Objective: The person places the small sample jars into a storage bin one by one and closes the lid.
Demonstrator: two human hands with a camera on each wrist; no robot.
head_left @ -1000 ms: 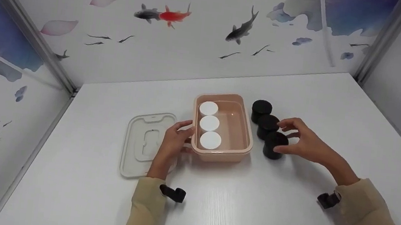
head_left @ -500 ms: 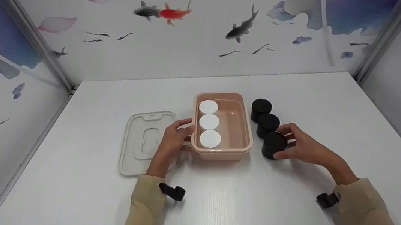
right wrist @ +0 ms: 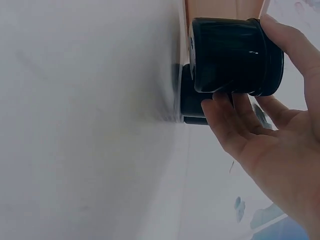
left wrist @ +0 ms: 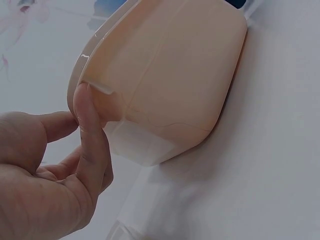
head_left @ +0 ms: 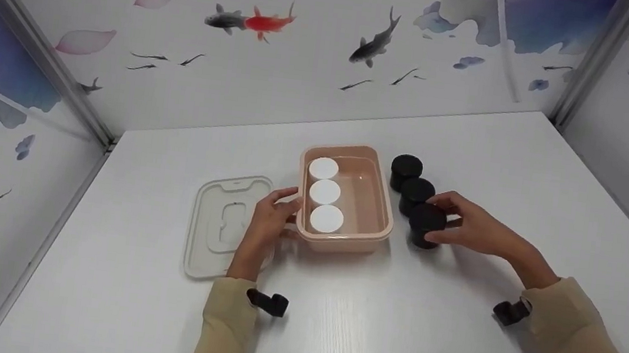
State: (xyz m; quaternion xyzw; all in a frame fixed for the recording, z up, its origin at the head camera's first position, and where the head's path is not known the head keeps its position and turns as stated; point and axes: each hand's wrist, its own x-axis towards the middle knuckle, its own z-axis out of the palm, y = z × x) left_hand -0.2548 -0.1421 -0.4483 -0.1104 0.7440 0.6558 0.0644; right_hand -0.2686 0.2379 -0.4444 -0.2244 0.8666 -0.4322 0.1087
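Note:
In the head view a peach plastic box (head_left: 367, 206) stands uncovered on the table, with white round-topped containers (head_left: 325, 192) in a row along its left side. My left hand (head_left: 269, 219) pinches the box's left rim; in the left wrist view its fingertips lie on both sides of that rim. To the right of the box, my right hand (head_left: 477, 227) grips the nearest black lidded jar (head_left: 428, 219) around its lid and side. In the right wrist view part of that jar's base shows, near the table surface. Two more black jars, the middle (head_left: 417, 195) and the far one (head_left: 406, 172), stand behind it.
A pale grey lid (head_left: 208, 223) lies flat on the table to the left of the box, partly behind the left hand. Printed wall panels (head_left: 277, 89) enclose the white table (head_left: 345, 322) at the back and sides.
My right hand has closed on the nearest black jar, which has shifted slightly. The left hand stays at the box's rim. The whole view has drifted a little.

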